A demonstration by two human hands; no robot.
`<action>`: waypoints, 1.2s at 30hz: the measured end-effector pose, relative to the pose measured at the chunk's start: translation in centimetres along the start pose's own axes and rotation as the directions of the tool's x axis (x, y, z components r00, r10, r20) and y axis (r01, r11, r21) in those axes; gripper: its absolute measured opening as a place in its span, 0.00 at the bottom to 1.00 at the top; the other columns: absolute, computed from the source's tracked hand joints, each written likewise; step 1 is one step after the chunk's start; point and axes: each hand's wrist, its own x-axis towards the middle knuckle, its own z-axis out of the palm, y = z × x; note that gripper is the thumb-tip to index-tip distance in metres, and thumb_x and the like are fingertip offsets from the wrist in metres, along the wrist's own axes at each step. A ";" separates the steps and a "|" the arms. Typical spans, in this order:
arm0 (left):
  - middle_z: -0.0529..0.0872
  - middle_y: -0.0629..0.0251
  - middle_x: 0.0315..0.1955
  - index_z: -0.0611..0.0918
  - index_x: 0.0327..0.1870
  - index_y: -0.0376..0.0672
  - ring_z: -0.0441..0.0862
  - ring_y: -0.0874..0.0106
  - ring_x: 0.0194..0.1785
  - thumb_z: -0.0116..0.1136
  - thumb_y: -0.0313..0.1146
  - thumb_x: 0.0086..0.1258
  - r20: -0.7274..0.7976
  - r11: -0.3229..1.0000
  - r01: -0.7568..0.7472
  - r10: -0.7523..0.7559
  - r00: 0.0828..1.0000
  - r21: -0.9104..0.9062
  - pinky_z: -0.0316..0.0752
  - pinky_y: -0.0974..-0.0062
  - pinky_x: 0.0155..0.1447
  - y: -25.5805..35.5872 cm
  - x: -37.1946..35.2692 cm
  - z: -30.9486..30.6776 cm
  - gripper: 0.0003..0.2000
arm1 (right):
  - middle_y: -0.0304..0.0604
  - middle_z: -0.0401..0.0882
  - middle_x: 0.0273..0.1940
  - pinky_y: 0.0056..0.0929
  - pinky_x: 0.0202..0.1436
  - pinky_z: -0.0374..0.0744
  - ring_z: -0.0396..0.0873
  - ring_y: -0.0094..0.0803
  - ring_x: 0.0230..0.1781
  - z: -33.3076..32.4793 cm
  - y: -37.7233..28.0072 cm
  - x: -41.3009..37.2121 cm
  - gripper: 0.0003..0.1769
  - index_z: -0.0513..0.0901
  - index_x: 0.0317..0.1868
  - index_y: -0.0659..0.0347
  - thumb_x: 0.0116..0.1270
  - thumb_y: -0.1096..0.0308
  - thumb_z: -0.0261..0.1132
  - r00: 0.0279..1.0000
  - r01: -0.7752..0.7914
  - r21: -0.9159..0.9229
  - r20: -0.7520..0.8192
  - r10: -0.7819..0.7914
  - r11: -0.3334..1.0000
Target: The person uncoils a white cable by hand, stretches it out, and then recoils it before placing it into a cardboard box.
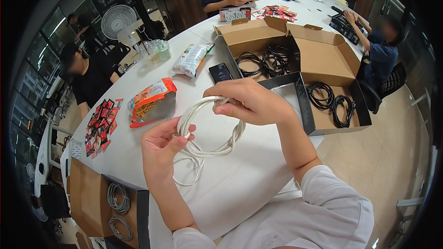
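Observation:
A white cable point(230, 144) is wound into a loose coil above the white table, held up between both hands. My left hand point(164, 140) grips the coil's left side, thumb and fingers closed round the strands. At the top of the coil, my right hand point(254, 101) pinches the strands between thumb and fingers. One thinner loop of the cable hangs down beside my left wrist. Just beyond the hands are an open snack bag point(154, 103) with fried sticks inside and a black phone point(220, 73).
Open boxes hold black coiled cables point(321, 96) at right; another box point(138, 210) at lower left holds grey coils point(118, 198). Small red packets point(102, 127), a sealed snack bag point(193, 60) and a clear plastic bag point(157, 50) lie on the table point(221, 193). Several people are around it.

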 end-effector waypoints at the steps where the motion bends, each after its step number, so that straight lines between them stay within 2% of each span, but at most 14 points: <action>1: 0.87 0.54 0.40 0.81 0.51 0.31 0.86 0.68 0.44 0.75 0.30 0.54 0.046 0.998 0.013 -0.011 0.999 -0.058 0.82 0.70 0.47 -0.3 0.0 -0.3 0.24 | 0.49 0.82 0.35 0.34 0.35 0.76 0.81 0.43 0.33 -0.1 -0.1 -0.1 0.16 0.79 0.49 0.68 0.67 0.64 0.64 1.000 -0.013 0.019 0.019 0.013 1.000; 4: 0.87 0.54 0.39 0.81 0.50 0.32 0.86 0.68 0.43 0.76 0.30 0.51 0.189 0.950 0.129 -0.076 0.979 -0.284 0.81 0.72 0.46 -1.0 0.1 -0.8 0.24 | 0.49 0.81 0.34 0.32 0.34 0.75 0.81 0.41 0.32 -0.7 -0.5 -0.2 0.16 0.80 0.48 0.67 0.67 0.64 0.64 0.998 0.042 0.088 0.032 -0.045 0.995; 8: 0.88 0.56 0.40 0.81 0.49 0.32 0.85 0.71 0.43 0.74 0.28 0.49 0.308 0.947 0.251 -0.182 0.934 -0.199 0.79 0.76 0.47 -1.7 0.4 0.3 0.24 | 0.49 0.81 0.33 0.30 0.32 0.75 0.80 0.38 0.28 -1.7 -0.5 -0.4 0.18 0.82 0.47 0.68 0.66 0.60 0.64 0.995 0.103 0.110 0.006 -0.105 0.989; 11: 0.87 0.57 0.41 0.81 0.51 0.30 0.85 0.73 0.44 0.69 0.25 0.53 0.281 0.967 0.244 -0.216 0.935 -0.071 0.78 0.76 0.52 -0.3 0.1 2.1 0.22 | 0.47 0.83 0.38 0.28 0.38 0.77 0.81 0.34 0.34 -2.9 -1.6 -1.3 0.17 0.80 0.49 0.68 0.65 0.66 0.64 0.998 -0.030 0.043 0.062 0.027 0.999; 14: 0.87 0.59 0.40 0.81 0.51 0.29 0.84 0.75 0.43 0.67 0.23 0.59 0.192 0.991 0.111 -0.096 0.977 -0.069 0.78 0.77 0.51 0.4 -0.6 2.8 0.18 | 0.44 0.82 0.37 0.24 0.36 0.75 0.79 0.27 0.32 -2.6 -1.5 -1.9 0.19 0.80 0.49 0.70 0.64 0.63 0.63 0.990 -0.139 0.019 0.027 0.138 0.990; 16: 0.87 0.58 0.40 0.82 0.50 0.30 0.85 0.75 0.44 0.70 0.24 0.58 0.150 0.996 0.073 -0.063 0.987 -0.058 0.78 0.78 0.52 0.3 -1.1 2.7 0.18 | 0.42 0.79 0.38 0.21 0.34 0.74 0.77 0.24 0.34 -1.9 -1.6 -1.9 0.21 0.80 0.50 0.72 0.66 0.60 0.62 0.974 -0.228 0.155 0.035 0.225 0.961; 19: 0.88 0.59 0.41 0.82 0.50 0.30 0.85 0.76 0.44 0.70 0.25 0.59 0.086 0.995 0.048 -0.040 0.995 -0.086 0.78 0.79 0.51 1.4 -2.7 2.2 0.18 | 0.42 0.76 0.43 0.21 0.37 0.74 0.75 0.23 0.40 -0.8 -1.4 -1.3 0.28 0.76 0.55 0.73 0.67 0.55 0.63 0.985 -0.172 0.163 0.018 0.172 0.971; 22: 0.88 0.60 0.41 0.81 0.51 0.30 0.85 0.76 0.44 0.69 0.25 0.60 0.000 1.000 0.019 -0.019 1.000 -0.024 0.79 0.80 0.51 2.4 -5.1 1.0 0.17 | 0.42 0.76 0.43 0.22 0.41 0.73 0.75 0.24 0.40 0.8 -1.7 -0.8 0.35 0.75 0.57 0.72 0.65 0.47 0.65 0.999 -0.047 0.097 0.009 0.046 0.994; 23: 0.88 0.60 0.41 0.81 0.51 0.30 0.85 0.76 0.44 0.69 0.25 0.60 -0.043 1.000 -0.003 0.004 0.999 0.017 0.79 0.80 0.50 2.6 -6.2 0.2 0.17 | 0.42 0.75 0.43 0.24 0.41 0.72 0.74 0.25 0.39 1.4 -2.3 -0.7 0.40 0.75 0.58 0.71 0.61 0.39 0.65 0.996 -0.084 0.093 0.015 0.083 0.992; 27: 0.87 0.60 0.42 0.81 0.51 0.31 0.84 0.77 0.44 0.66 0.24 0.63 -0.254 0.998 -0.015 0.031 0.967 0.067 0.78 0.80 0.51 4.1 -12.3 -3.8 0.16 | 0.42 0.74 0.41 0.24 0.37 0.70 0.72 0.26 0.34 3.7 -2.9 0.1 0.41 0.76 0.57 0.70 0.61 0.37 0.64 0.996 -0.016 0.082 0.093 0.009 0.996; 31: 0.86 0.62 0.44 0.81 0.51 0.33 0.84 0.77 0.46 0.62 0.27 0.66 -0.558 0.975 0.041 0.090 0.825 0.217 0.78 0.78 0.51 6.2 -21.1 -9.4 0.13 | 0.44 0.76 0.39 0.25 0.34 0.71 0.75 0.28 0.33 8.4 -4.2 0.7 0.28 0.78 0.54 0.67 0.64 0.51 0.66 0.965 -0.007 0.150 0.259 -0.032 0.989; 33: 0.86 0.61 0.45 0.80 0.51 0.35 0.84 0.76 0.46 0.61 0.29 0.68 -0.740 0.984 -0.051 0.161 0.653 0.169 0.78 0.78 0.52 7.9 -26.2 -11.6 0.13 | 0.44 0.77 0.38 0.25 0.34 0.72 0.76 0.28 0.32 12.5 -4.8 0.5 0.22 0.79 0.52 0.65 0.58 0.68 0.70 0.934 -0.002 0.172 0.353 -0.059 0.985; 34: 0.86 0.60 0.45 0.80 0.51 0.36 0.84 0.74 0.45 0.58 0.29 0.69 -0.826 0.975 -0.005 0.190 0.531 0.221 0.79 0.77 0.51 8.7 -28.6 -13.1 0.12 | 0.44 0.78 0.38 0.26 0.34 0.72 0.76 0.29 0.32 14.6 -4.7 0.2 0.21 0.79 0.51 0.64 0.55 0.74 0.71 0.895 -0.023 0.171 0.443 -0.056 0.985; 36: 0.85 0.60 0.48 0.80 0.50 0.37 0.83 0.73 0.47 0.56 0.28 0.71 -0.879 0.960 -0.180 0.268 0.394 0.213 0.80 0.76 0.52 9.6 -34.9 -17.4 0.10 | 0.45 0.79 0.40 0.29 0.38 0.75 0.78 0.33 0.37 19.4 -5.5 -1.1 0.22 0.80 0.50 0.62 0.52 0.79 0.72 0.824 -0.064 0.150 0.566 -0.032 0.987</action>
